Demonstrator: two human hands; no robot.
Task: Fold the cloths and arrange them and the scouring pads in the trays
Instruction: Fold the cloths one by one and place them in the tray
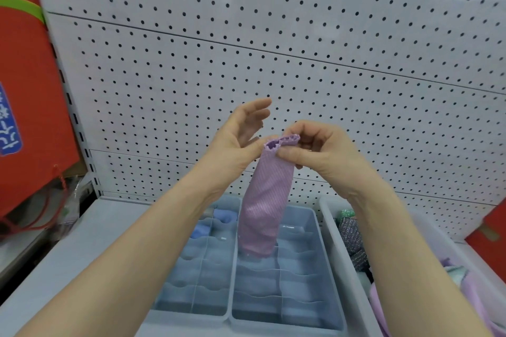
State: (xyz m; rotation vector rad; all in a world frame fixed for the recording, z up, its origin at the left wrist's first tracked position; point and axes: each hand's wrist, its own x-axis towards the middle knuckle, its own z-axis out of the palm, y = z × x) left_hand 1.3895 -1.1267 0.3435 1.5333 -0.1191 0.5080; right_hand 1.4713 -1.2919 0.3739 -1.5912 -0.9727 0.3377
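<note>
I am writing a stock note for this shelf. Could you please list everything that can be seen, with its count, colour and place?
purple cloth: one, lilac, held up, hanging over the trays
left tray: one, blue-grey, divided, on the shelf
right tray: one, blue-grey, divided, beside the left tray
blue cloths: at least two, blue, far compartments of the left tray
bin: one, white, right of the trays
scouring pads: several, dark patterned, far end of the bin
loose cloths: several, lilac and pale, near end of the bin
pegboard: one, white, behind the shelf
red bag: one, red, far left
left hand: touches the cloth's top, fingers mostly straight
right hand: pinches the cloth's top edge
</note>
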